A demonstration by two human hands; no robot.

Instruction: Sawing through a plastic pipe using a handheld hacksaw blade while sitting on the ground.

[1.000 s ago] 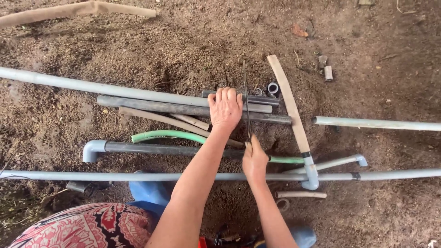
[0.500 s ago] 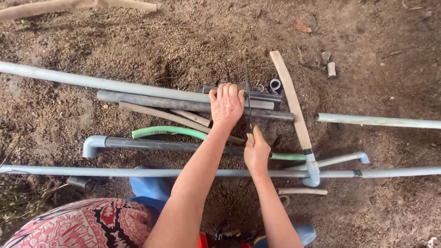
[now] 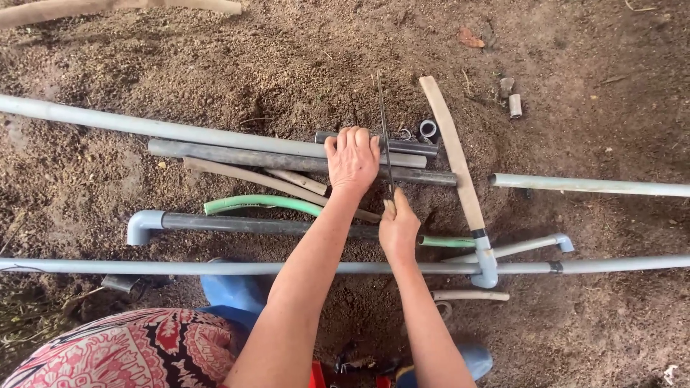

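Observation:
My left hand [image 3: 352, 159] lies flat, palm down, on a stack of grey pipes [image 3: 237, 154] that rest on the dirt. My right hand [image 3: 399, 226] is closed around the near end of a thin dark saw blade [image 3: 384, 133]. The blade stands on edge across the pipes, just right of my left fingers, and runs away from me. A dark pipe [image 3: 420, 176] passes under the blade.
A long grey pipe [image 3: 144, 267] crosses the near ground with a tee fitting [image 3: 487, 269]. A green hose [image 3: 259, 203], a dark pipe with a grey elbow [image 3: 144, 226], a wooden slat [image 3: 453, 151] and small pipe offcuts [image 3: 514, 105] lie around. Bare soil surrounds everything.
Both hands stay in place on the pipes. The right hand has drawn back slightly toward me with the blade.

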